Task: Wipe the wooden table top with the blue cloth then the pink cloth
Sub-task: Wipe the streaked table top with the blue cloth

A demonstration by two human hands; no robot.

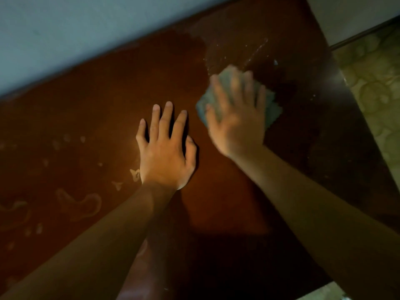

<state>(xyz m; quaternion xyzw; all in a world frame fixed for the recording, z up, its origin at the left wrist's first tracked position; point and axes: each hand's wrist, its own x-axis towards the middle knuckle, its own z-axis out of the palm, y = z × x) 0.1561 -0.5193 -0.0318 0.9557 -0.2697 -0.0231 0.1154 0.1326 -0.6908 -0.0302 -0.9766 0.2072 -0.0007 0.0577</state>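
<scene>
The dark reddish-brown wooden table top (91, 109) fills most of the view. My right hand (236, 118) lies flat with spread fingers on the folded blue cloth (271, 106), pressing it onto the table's far right part; hand and cloth are motion-blurred. Wet streaks (257, 48) glisten on the wood beyond the cloth. My left hand (165, 148) rests palm-down on the bare wood just left of the cloth, fingers straight and slightly spread. No pink cloth is in view.
Pale dried stains (80, 204) mark the table's left part. A light blue-grey wall (65, 33) runs along the table's far edge. Right of the table edge lies a yellowish patterned floor (376, 87).
</scene>
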